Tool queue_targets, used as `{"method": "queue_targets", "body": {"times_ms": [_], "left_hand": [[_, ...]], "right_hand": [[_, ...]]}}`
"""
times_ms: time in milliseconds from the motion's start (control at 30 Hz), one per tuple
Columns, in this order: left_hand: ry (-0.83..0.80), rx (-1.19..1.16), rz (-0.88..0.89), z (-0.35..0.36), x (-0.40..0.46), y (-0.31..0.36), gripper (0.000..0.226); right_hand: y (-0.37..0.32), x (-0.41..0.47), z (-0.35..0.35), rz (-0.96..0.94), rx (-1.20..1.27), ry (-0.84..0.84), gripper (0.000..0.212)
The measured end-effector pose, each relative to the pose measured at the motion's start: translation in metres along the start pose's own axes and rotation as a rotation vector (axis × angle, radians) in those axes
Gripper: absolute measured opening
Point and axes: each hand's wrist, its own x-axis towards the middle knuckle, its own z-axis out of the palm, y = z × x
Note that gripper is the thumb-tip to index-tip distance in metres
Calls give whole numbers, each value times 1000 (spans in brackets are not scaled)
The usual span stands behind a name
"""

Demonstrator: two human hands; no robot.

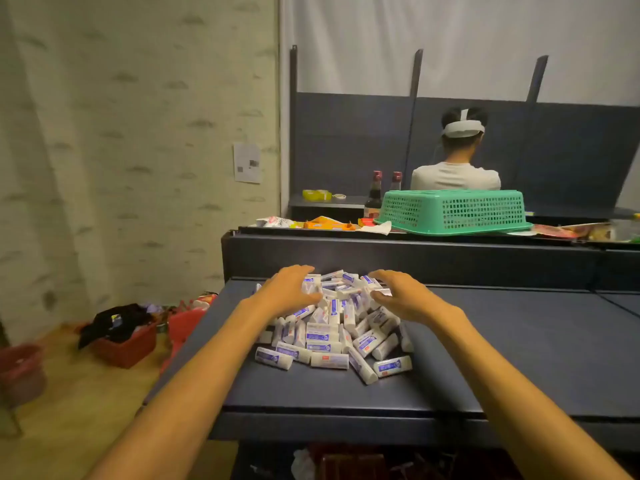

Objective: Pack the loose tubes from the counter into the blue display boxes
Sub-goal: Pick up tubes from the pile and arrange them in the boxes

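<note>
A heap of several small white tubes with blue labels [332,327] lies on the dark blue counter [502,348], toward its left side. My left hand [289,289] rests on the far left of the heap with fingers spread and slightly bent. My right hand [401,294] rests on the far right of the heap, fingers spread the same way. Both hands cup the back of the pile from either side. Neither hand grips a single tube. No blue display box is in view.
A raised dark ledge [398,258] runs behind the counter. On it stand an upturned green basket [453,211], snack packets and two dark bottles [374,197]. A person sits beyond, back turned. Red baskets [128,344] stand on the floor to the left.
</note>
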Motion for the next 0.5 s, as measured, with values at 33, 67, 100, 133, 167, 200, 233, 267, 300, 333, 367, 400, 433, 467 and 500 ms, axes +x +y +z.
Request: {"method": "queue_targets", "body": {"times_ms": [33,67,100,133,167,200,233,267,300,333,367,400,433,467,500], "left_hand": [[4,-32,11,4,6,-3,72],[-3,-51,12,6,11,-4,71],[-17,-62,7,10,17,-6,71],[-45,-62,-4,12,20,-5,70],[-72,-52,-5,14,27,-6,66],[-102,-35,-1,15,30,-4,61],[-123,-33,13,15,34,-4,56],[-128,-38,24,13,35,-4,54],[-129,-60,27,13,36,-4,55],[-116,-90,25,13,37,-3,58],[-93,-124,25,13,37,-2,59],[-66,-155,28,12,35,1,60],[-33,-178,34,12,34,3,60],[1,-191,42,11,33,6,61],[35,-207,49,10,32,8,61]], "right_hand": [[-1,4,3,-1,0,10,48],[-1,9,3,-1,2,16,47],[0,13,5,-4,-2,22,46],[0,15,5,-3,-6,20,45],[1,19,6,-6,-12,31,43],[1,23,6,-14,-18,41,41],[2,26,7,-33,-25,57,40],[1,28,6,-53,-37,69,38],[1,31,8,-76,-44,79,37],[2,33,10,-95,-52,82,36],[2,35,12,-118,-53,88,36],[1,37,13,-138,-58,83,36],[1,40,15,-160,-61,85,35],[1,43,17,-177,-68,81,35],[1,46,19,-198,-71,84,35]]}}
